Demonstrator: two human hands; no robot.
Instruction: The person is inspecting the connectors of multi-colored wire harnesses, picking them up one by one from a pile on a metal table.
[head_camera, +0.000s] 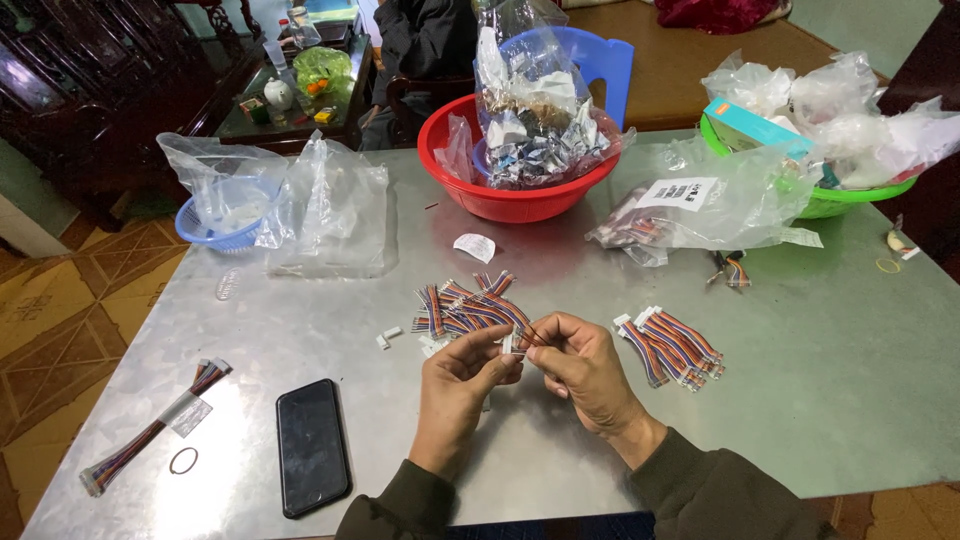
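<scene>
My left hand (460, 385) and my right hand (585, 370) meet above the metal table (800, 400), both pinching one short multicoloured ribbon cable with a small white connector (514, 340) between the fingertips. Just beyond the hands lies a loose pile of the same striped cables (465, 305). A neater stack of cables (672, 345) lies to the right of my right hand. Two small white connectors (388, 337) lie to the left of the pile.
A black phone (312, 445) lies near the front edge, with a long bundled cable (150, 430) and a rubber band (183, 460) to its left. A red basin (440, 160) of bags, a green basin (840, 205), clear plastic bags (330, 205) and a blue basket (215, 235) stand behind.
</scene>
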